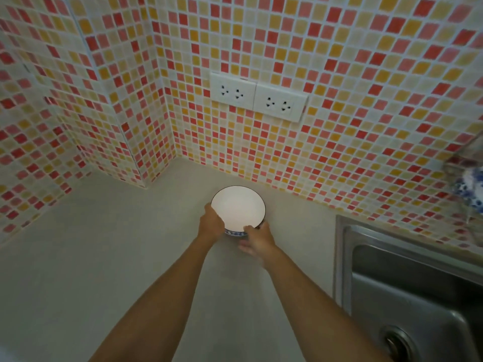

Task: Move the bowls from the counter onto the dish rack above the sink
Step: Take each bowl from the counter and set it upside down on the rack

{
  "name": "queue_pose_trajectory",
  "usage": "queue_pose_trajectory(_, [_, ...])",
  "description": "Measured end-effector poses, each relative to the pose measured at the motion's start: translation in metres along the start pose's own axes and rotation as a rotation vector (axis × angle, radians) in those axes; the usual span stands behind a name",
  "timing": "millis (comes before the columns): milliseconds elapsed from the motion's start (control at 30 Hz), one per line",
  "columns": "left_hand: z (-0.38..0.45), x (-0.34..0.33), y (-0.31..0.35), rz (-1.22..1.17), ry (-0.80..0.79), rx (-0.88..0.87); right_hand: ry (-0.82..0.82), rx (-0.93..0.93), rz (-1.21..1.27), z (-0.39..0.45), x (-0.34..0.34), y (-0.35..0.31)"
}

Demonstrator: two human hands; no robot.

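Note:
A white bowl [237,208] with a dark rim and a blue pattern on its outside stands on the pale counter [104,244] near the tiled back wall. My left hand [211,223] grips its left rim. My right hand [257,239] holds the near right rim, thumb over the edge; the lower fingers are blurred. At the far right edge, a blue-and-white bowl [470,189] sits in a wire dish rack [470,155] above the sink, seen only in part.
A steel sink [407,283] with a drain lies at the right, its rim bordering the counter. Two white double sockets [258,96] are on the mosaic-tiled wall behind the bowl. The wall juts out in a corner at the left.

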State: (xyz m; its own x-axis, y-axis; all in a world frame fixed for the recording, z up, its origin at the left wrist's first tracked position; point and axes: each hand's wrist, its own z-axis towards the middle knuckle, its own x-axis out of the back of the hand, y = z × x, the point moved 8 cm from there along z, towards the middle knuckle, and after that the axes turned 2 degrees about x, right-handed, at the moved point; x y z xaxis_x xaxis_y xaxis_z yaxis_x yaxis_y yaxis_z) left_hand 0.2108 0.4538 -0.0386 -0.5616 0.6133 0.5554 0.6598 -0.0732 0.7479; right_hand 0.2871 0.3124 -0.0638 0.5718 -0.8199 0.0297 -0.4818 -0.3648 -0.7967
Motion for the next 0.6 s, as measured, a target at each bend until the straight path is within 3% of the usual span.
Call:
queue_pose_trajectory(200, [-0.03,-0.01,0.01,-0.014,-0.066,-0.058,-0.047,-0.035,0.167,-0.027,0.029,0.004])
queue_pose_trajectory(367, [-0.084,-0.035,0.057,-0.038,-0.184,-0.244,-0.13,0.021,0.444,-0.069,0.085,0.002])
queue_pose_trajectory(600, [-0.174,-0.111,0.116,-0.049,-0.359,-0.329,-0.024,0.039,0.618,-0.128,0.201,0.019])
